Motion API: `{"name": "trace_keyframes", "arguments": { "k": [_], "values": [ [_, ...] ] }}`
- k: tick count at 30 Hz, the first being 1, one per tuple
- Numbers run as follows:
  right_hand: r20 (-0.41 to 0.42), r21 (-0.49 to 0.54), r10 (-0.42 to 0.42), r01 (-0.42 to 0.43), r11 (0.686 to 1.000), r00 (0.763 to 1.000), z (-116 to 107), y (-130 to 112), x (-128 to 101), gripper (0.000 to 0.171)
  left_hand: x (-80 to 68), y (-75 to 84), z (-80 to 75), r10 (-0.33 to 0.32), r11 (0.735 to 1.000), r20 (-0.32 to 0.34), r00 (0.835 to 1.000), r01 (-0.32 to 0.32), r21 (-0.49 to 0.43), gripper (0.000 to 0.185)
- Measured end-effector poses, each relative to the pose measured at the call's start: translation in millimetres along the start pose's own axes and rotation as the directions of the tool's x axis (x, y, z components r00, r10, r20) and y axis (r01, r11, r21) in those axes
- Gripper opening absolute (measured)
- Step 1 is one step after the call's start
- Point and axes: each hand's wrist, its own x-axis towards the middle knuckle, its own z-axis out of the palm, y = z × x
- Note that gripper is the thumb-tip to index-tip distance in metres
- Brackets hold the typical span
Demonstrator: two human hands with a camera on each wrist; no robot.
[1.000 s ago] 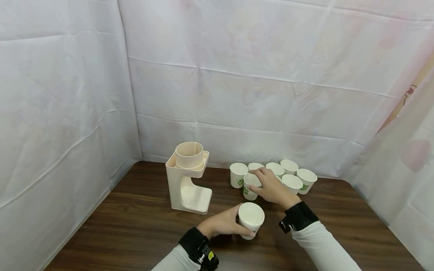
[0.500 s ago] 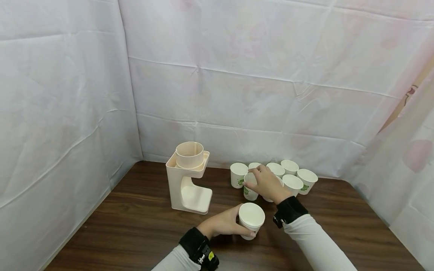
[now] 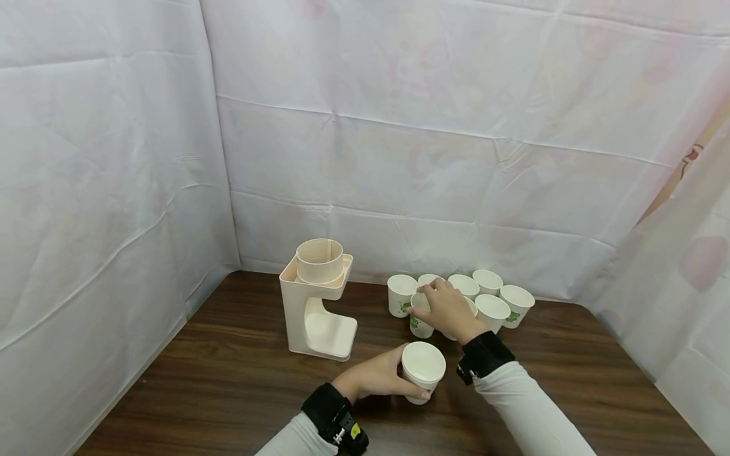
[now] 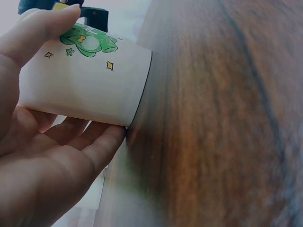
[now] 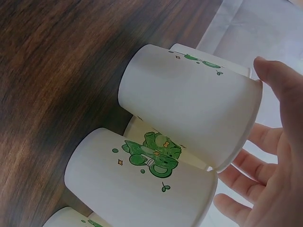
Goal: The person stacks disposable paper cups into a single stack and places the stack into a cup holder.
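Note:
My left hand (image 3: 377, 376) grips a white paper cup (image 3: 419, 380) upright on the table, thumb on the near side and fingers around the far side. A doubled rim line shows at its top in the head view. Green cartoon print is visible on the cup (image 4: 85, 75) in the left wrist view. Farther back, my right hand (image 3: 452, 311) holds another paper cup (image 3: 421, 327) by its rim, at the front of a cluster. In the right wrist view, the thumb (image 5: 272, 71) meets one side of this cup's (image 5: 189, 101) rim and the fingertips reach its other side.
Several more paper cups (image 3: 518, 304) stand close together around and behind my right hand. A cream C-shaped stand (image 3: 296, 316) with a round holder (image 3: 318, 263) on top is at the left. White cloth (image 3: 365, 164) hangs behind the brown wooden table (image 3: 217, 380).
My right hand has shifted slightly left and its fingers have closed in on the front cup's rim. The left hand and its cup have stayed put.

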Motion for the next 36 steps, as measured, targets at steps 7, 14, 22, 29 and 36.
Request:
{"name": "trace_keyframes", "arguments": {
  "k": [7,14,22,29,36],
  "values": [
    [-0.011,0.001,-0.017,0.017,1.000,1.000,0.9,1.2,-2.6,0.053,1.1,-0.8,-0.1,-0.003,1.000,0.002,1.000,0.003,0.003,0.072],
    [0.028,0.006,-0.017,0.017,1.000,0.999,-3.6,-1.5,-2.2,0.052,0.8,-0.8,-2.3,-0.010,1.000,0.014,1.000,0.010,0.004,0.073],
    [0.076,0.030,-0.015,0.012,0.999,0.997,-11.0,-5.0,-1.4,0.050,0.2,0.8,-2.2,-0.003,1.000,0.017,1.000,0.003,0.002,0.072],
    [0.125,0.085,-0.038,0.027,0.996,0.991,-13.8,-6.2,-0.4,0.046,-0.2,1.4,-2.3,-0.001,1.000,0.019,1.000,0.001,0.000,0.073],
    [0.137,0.092,-0.049,0.036,0.995,0.989,-13.2,-5.3,-1.0,0.048,-0.4,2.0,-1.5,-0.018,1.000,0.017,1.000,0.017,0.010,0.074]
  ]
}}
